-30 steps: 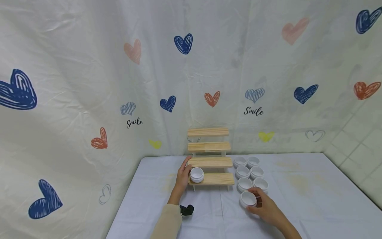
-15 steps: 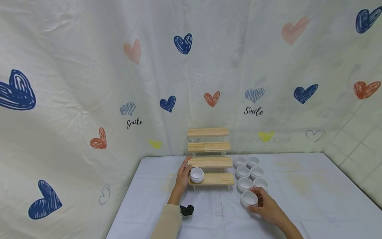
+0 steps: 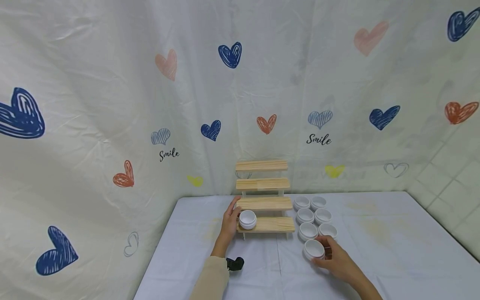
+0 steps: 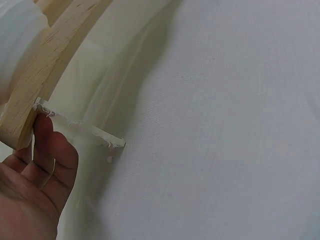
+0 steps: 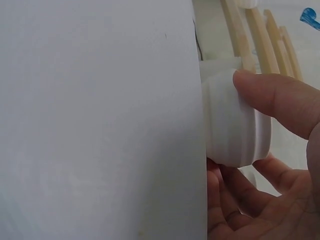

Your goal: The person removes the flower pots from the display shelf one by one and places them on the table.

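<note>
- While the left hand [image 3: 228, 223] rests against the wooden rack [image 3: 264, 203], bracing it, fingers loose beside the jar [image 3: 247, 219] on its lowest step.
- Right of the rack on the bench [image 3: 375, 250], the right hand [image 3: 333, 258] grips a white jar [image 3: 313, 249], thumb and fingers pinching its sides.

A stepped rack [image 3: 264, 203] stands centre frame on the bench [image 3: 375, 250]. 1 jar [image 3: 247, 219] sits on its lowest step's left end; 7 jars [image 3: 314, 221] cluster right of it.

Soft even light, perhaps edge-warped.
</note>
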Tool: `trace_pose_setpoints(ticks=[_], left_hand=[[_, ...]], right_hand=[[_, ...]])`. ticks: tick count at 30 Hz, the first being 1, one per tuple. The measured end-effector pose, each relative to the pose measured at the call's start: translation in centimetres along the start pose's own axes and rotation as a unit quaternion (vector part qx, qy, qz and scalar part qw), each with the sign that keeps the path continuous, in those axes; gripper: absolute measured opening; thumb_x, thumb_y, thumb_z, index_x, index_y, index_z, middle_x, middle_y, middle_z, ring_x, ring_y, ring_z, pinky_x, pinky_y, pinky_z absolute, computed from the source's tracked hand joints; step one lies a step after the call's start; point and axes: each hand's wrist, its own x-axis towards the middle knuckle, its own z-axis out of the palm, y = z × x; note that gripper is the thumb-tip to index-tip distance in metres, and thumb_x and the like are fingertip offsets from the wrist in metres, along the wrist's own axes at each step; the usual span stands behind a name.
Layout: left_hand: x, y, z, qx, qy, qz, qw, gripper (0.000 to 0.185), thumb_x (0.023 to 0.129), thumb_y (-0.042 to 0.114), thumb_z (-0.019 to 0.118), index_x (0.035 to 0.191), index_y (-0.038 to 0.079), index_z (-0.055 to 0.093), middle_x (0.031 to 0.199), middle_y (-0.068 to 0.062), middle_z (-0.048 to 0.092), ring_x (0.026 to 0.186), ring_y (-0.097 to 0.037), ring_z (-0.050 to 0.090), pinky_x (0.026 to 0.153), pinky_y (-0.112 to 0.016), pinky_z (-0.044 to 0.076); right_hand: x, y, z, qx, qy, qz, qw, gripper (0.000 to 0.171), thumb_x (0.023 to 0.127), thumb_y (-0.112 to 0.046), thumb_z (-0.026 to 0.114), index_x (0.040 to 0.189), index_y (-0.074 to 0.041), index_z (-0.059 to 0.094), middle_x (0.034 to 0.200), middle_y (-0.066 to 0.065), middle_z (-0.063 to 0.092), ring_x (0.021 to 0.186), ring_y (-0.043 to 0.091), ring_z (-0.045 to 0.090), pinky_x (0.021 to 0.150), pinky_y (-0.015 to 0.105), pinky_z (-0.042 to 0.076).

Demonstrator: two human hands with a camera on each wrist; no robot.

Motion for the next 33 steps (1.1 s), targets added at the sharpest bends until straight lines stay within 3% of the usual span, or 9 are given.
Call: trace_pose_setpoints(ticks=[6,10,26,33], left_hand=[[0.02,0.11,0.05,0.001,0.001,-0.006,1.0,0.047,0.106,0.018,0.05,0.154,0.016,0.048,0.093,0.003,0.056,0.084,-0.01,0.051,0.08,-0.027,0.043],[0.0,0.18,0.08,0.004,0.002,-0.007,1.0,0.047,0.106,0.018,0.05,0.153,0.018,0.049,0.087,0.003,0.055,0.081,-0.01,0.049,0.075,-0.026,0.043],[-0.09,0.22,0.1,0.0,0.005,-0.01,0.9999,0.047,0.106,0.018,0.05,0.153,0.019,0.049,0.088,0.003,0.054,0.082,-0.011,0.049,0.08,-0.028,0.042],[-0.22,0.23,0.25,-0.001,0.014,-0.01,0.9998,0.046,0.106,0.018,0.051,0.152,0.019,0.05,0.085,0.003,0.053,0.079,-0.011,0.046,0.073,-0.025,0.041]], right_hand=[[-0.19,-0.16,-0.16,0.008,-0.008,-0.002,1.0,0.071,0.081,-0.024,0.086,0.138,-0.004,0.047,0.133,0.016,0.058,0.109,0.019,0.06,0.085,0.022,0.049],[-0.32,-0.28,-0.21,0.011,-0.011,-0.003,1.0,0.071,0.082,-0.025,0.086,0.138,-0.005,0.047,0.134,0.016,0.058,0.109,0.019,0.06,0.086,0.022,0.049],[-0.22,-0.19,-0.19,0.016,-0.015,-0.007,1.0,0.071,0.082,-0.024,0.086,0.138,-0.004,0.047,0.135,0.016,0.059,0.111,0.015,0.058,0.087,0.02,0.049],[-0.3,-0.29,-0.2,0.016,-0.015,-0.003,1.0,0.071,0.083,-0.024,0.085,0.138,-0.004,0.046,0.135,0.017,0.058,0.11,0.014,0.058,0.088,0.02,0.049]])
